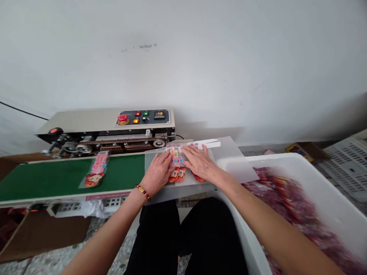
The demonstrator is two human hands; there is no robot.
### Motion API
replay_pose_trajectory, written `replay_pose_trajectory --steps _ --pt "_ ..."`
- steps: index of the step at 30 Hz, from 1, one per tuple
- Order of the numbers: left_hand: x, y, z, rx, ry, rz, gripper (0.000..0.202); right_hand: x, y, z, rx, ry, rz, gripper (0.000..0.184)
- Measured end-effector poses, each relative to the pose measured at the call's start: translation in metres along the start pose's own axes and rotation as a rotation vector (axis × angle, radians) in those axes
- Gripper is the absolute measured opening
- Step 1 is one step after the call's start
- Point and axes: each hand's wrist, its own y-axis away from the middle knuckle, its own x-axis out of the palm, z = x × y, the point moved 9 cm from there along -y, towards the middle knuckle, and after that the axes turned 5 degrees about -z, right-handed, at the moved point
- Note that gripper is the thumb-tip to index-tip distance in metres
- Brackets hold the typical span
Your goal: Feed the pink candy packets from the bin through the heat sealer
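My left hand [158, 172], a beaded bracelet at its wrist, lies at the left edge of a clear packet [177, 164] with a pink top and a red cartoon figure. Its fingers are stretched out and touch the packet. From the right, my right hand [200, 163] rests palm down, fingers spread, over the same packet and a second one [198, 177], which it mostly hides. Both packets lie on a translucent sheet [234, 163] beside the green conveyor belt [62, 172]. Farther left on the belt is a similar packet [97, 168], slightly tilted.
Behind the belt stands a band sealing machine [84, 120] with a red stop button [123, 119] and lit switches. A white foam box [295, 160] holding many packets is at the right. Cardboard [47, 235] sits below left; a white crate [357, 165] stands far right.
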Motion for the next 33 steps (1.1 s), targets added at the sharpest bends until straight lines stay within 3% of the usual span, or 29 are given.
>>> replay_pose_trajectory --steps 4,11,19,22,25,27,30,33 --pt "-0.008 0.007 0.021 0.030 0.002 0.047 0.047 -0.003 -0.004 0.004 0.003 0.001 -0.037 0.044" --pt "-0.012 0.000 0.028 0.061 0.006 0.071 0.045 0.003 -0.008 0.015 -0.077 0.037 -0.052 0.044" --pt "-0.050 0.030 0.086 -0.115 -0.122 0.022 0.043 0.009 -0.016 0.023 -0.111 0.030 -0.051 0.045" --pt "-0.055 0.021 0.069 -0.085 -0.113 -0.049 0.040 0.010 -0.022 0.029 -0.113 0.021 -0.066 0.043" --pt "-0.031 0.004 0.021 0.066 0.010 0.013 0.042 0.005 -0.017 0.025 -0.101 0.027 -0.092 0.040" --pt "-0.013 -0.003 0.003 0.084 0.033 0.066 0.043 -0.002 -0.008 0.011 -0.049 0.050 -0.108 0.040" --pt "-0.003 -0.001 0.006 0.036 0.025 0.087 0.044 -0.010 0.009 -0.014 0.023 0.083 -0.119 0.042" --pt "-0.014 0.011 0.030 0.013 0.047 0.069 0.046 -0.007 0.015 -0.020 0.004 0.090 -0.085 0.043"
